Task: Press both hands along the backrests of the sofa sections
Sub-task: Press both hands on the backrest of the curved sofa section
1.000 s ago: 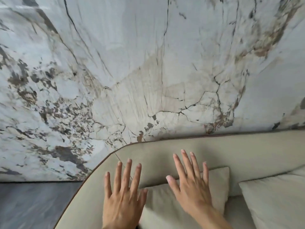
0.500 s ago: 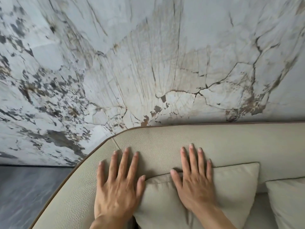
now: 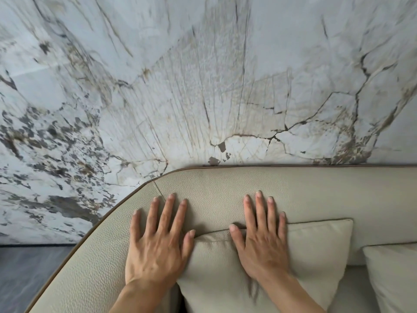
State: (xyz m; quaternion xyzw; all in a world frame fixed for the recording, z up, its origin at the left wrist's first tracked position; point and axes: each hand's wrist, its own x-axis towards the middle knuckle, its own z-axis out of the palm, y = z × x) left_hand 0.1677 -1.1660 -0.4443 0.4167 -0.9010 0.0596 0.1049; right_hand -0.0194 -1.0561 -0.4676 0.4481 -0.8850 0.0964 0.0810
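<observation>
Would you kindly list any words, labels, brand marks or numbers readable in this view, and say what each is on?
None: no readable text appears on the sofa backrest, the cushions, the marble wall, or either the left hand or the right hand.

My beige sofa (image 3: 316, 190) carries two cushions. One cushion (image 3: 311, 256) leans on its backrest (image 3: 214, 188) under my right hand (image 3: 261, 242). The other cushion (image 3: 392, 274) lies just beside it.
</observation>
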